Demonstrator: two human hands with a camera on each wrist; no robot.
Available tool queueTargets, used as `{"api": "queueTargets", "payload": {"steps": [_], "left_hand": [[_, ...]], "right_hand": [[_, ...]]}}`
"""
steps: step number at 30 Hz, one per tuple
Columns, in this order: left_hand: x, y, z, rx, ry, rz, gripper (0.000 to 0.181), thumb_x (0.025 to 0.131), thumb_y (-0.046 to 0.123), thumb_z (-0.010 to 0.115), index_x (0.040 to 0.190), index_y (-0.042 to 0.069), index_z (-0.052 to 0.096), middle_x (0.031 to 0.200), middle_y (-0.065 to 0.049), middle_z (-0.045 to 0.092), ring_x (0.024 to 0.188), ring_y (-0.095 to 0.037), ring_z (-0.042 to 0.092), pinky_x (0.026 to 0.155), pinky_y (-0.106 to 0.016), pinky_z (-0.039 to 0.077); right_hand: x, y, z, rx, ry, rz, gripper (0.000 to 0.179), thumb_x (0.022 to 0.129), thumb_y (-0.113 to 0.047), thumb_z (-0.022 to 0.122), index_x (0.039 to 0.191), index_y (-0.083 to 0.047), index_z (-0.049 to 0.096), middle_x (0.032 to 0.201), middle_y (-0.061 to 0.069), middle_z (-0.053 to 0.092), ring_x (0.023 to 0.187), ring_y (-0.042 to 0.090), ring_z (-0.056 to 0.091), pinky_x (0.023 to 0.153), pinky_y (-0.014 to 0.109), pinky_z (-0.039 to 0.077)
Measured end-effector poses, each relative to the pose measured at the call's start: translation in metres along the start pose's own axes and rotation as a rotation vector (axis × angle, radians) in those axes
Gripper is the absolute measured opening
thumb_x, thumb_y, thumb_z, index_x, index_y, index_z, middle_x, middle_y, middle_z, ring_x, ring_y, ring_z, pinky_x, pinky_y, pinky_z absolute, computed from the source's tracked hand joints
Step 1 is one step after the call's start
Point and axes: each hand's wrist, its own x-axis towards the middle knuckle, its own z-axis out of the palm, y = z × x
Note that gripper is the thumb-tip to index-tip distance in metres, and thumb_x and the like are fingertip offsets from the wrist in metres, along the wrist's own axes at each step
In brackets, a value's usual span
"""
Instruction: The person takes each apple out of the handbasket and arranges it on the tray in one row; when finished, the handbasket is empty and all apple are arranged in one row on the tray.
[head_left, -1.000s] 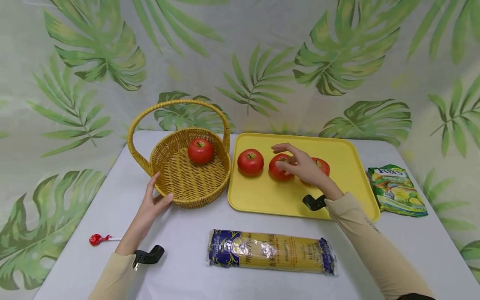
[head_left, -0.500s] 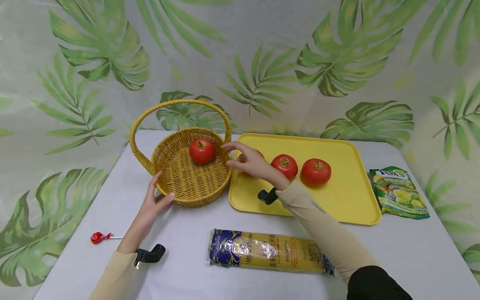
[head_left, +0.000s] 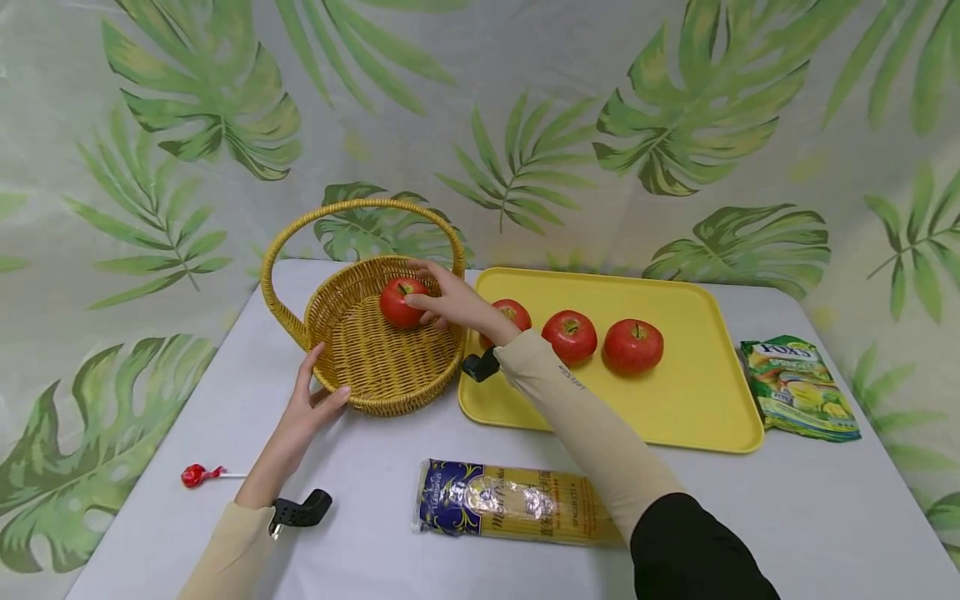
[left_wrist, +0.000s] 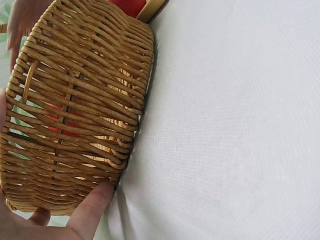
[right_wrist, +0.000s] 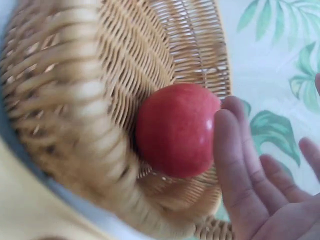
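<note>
A round wicker basket point(head_left: 375, 367) with a tall handle stands at the back left of the table. One red apple point(head_left: 403, 302) lies inside it, towards the back right. My right hand point(head_left: 453, 302) reaches over the basket's right rim, its fingers and thumb spread at the apple. In the right wrist view, the extended fingers point(right_wrist: 230, 165) lie along one side of that apple; whether they touch it I cannot tell. My left hand point(head_left: 303, 412) rests with spread fingers against the basket's near-left side. Its thumb point(left_wrist: 95, 205) presses low on the woven wall.
Right of the basket, a yellow tray point(head_left: 697, 392) bears three red apples point(head_left: 570, 337). A green candy bag point(head_left: 798, 387) lies at far right. A spaghetti pack point(head_left: 517, 502) lies in front, partly hidden by the right sleeve. A red lollipop point(head_left: 195, 476) is at left.
My right hand has moved left, from above the tray's middle apple, past its left apple, to the apple in the basket. My left hand stays at the basket.
</note>
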Motion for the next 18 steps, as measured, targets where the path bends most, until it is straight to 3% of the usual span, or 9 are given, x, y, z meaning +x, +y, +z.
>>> {"api": "queueTargets", "payload": {"steps": [5,10,18], "left_hand": [[-0.001,0.0,0.001,0.013,-0.002,0.004,0.081,0.097,0.017,0.056,0.154,0.031,0.0,0.157,-0.004,-0.014,0.138,-0.047,0.013,0.107,-0.06,0.019],[-0.001,-0.001,0.0,0.009,-0.005,0.017,0.081,0.097,0.018,0.057,0.154,0.03,0.0,0.157,-0.005,-0.014,0.137,-0.048,0.014,0.107,-0.06,0.019],[-0.002,0.001,0.0,-0.01,-0.007,0.02,0.081,0.097,0.017,0.056,0.154,0.031,0.0,0.157,-0.005,-0.013,0.137,-0.047,0.014,0.107,-0.058,0.021]], "right_hand": [[0.011,-0.003,0.005,0.092,-0.016,0.111,0.067,0.098,-0.026,0.055,0.153,-0.019,0.017,0.153,0.018,0.018,0.093,0.045,0.063,0.082,0.055,0.05],[0.024,0.001,0.009,0.15,-0.03,0.19,0.068,0.099,-0.025,0.053,0.154,-0.02,0.013,0.156,0.017,0.008,0.1,0.051,0.058,0.087,0.058,0.046],[0.032,0.005,0.017,0.213,-0.009,0.29,0.071,0.098,-0.024,0.054,0.154,-0.027,0.01,0.154,0.016,0.018,0.101,0.052,0.057,0.087,0.056,0.047]]}}
